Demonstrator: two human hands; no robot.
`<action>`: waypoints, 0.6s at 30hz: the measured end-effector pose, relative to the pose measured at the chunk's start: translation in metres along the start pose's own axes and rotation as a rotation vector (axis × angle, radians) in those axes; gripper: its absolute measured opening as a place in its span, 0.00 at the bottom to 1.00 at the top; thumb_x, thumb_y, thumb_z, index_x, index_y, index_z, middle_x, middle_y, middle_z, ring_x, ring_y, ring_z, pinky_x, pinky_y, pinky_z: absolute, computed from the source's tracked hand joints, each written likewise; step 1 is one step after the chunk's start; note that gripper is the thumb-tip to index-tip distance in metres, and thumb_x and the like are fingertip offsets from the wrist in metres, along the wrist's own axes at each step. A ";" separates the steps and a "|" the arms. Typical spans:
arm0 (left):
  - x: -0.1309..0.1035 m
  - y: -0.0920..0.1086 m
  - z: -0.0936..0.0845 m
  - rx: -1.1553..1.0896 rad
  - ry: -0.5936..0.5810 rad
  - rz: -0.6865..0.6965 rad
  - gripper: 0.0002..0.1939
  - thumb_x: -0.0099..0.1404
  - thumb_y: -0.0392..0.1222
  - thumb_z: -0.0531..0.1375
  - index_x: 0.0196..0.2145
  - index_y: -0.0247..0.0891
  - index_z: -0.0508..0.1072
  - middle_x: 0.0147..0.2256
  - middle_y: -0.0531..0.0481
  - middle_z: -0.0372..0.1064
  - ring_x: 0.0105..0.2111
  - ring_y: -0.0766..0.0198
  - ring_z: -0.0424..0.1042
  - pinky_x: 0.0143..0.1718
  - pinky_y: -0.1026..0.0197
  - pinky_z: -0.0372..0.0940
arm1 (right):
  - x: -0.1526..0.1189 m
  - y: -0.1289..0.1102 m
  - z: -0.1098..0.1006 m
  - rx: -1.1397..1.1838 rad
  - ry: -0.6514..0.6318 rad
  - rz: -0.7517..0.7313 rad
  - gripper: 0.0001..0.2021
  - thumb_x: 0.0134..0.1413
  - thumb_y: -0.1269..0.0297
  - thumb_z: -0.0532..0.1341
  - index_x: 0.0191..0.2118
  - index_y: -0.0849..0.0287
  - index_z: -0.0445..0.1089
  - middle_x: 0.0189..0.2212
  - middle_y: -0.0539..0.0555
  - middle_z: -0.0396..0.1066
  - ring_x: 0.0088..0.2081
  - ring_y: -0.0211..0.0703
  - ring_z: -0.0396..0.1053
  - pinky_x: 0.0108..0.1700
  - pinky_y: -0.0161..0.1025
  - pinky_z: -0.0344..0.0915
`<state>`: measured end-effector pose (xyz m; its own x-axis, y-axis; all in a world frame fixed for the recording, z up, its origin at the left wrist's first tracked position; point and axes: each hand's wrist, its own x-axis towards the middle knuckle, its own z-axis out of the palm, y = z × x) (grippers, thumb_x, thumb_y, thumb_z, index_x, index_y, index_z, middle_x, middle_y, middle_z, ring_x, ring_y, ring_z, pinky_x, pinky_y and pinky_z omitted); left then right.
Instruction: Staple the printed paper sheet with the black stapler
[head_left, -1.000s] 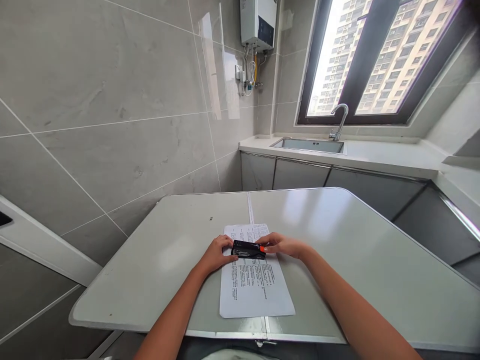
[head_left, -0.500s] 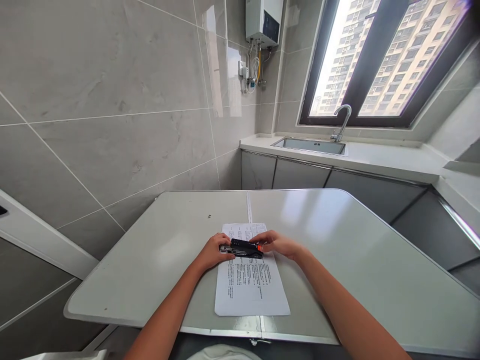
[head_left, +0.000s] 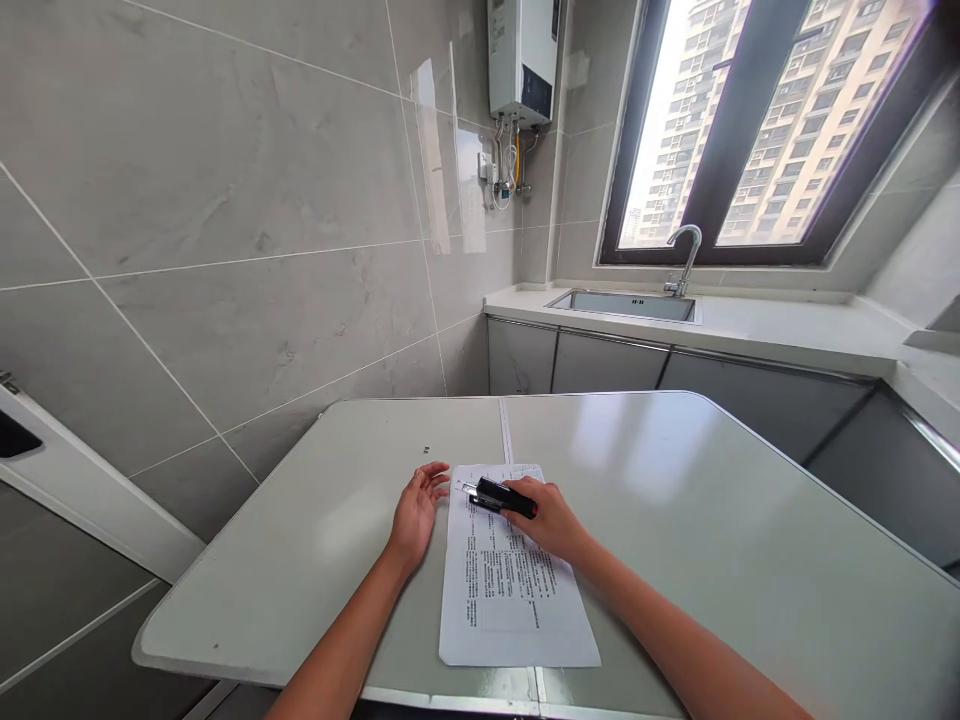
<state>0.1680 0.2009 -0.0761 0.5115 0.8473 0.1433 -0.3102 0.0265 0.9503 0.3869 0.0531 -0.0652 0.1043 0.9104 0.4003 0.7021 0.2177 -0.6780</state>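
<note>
A black stapler is held over the upper part of a printed sheet of paper, its metal end pointing left. My right hand is closed around the stapler's right end. Just left of the paper's upper edge, my left hand has its fingers apart and holds nothing; a small gap separates it from the stapler. The paper lies flat on the pale table, with lines of dark print.
The pale table has a seam down its middle. Tiny dark bits lie beyond my left hand. Behind the table are a counter with a sink, a faucet and a wall-mounted heater.
My left hand has let go of the stapler and moved left. My right hand now wraps further round the stapler. The view has tilted up slightly.
</note>
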 end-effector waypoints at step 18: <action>0.001 -0.014 0.007 -0.612 -0.095 -0.444 0.12 0.74 0.39 0.55 0.39 0.32 0.77 0.44 0.38 0.78 0.50 0.56 0.77 0.63 0.52 0.66 | -0.004 -0.013 0.024 -0.611 0.117 -0.618 0.23 0.68 0.79 0.54 0.63 0.52 0.67 0.54 0.59 0.76 0.56 0.53 0.71 0.54 0.55 0.68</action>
<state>0.1789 0.1975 -0.0875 0.7503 0.6395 -0.1674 -0.4336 0.6673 0.6055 0.3609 0.0551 -0.0725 -0.3713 0.6422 0.6706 0.9078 0.4029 0.1167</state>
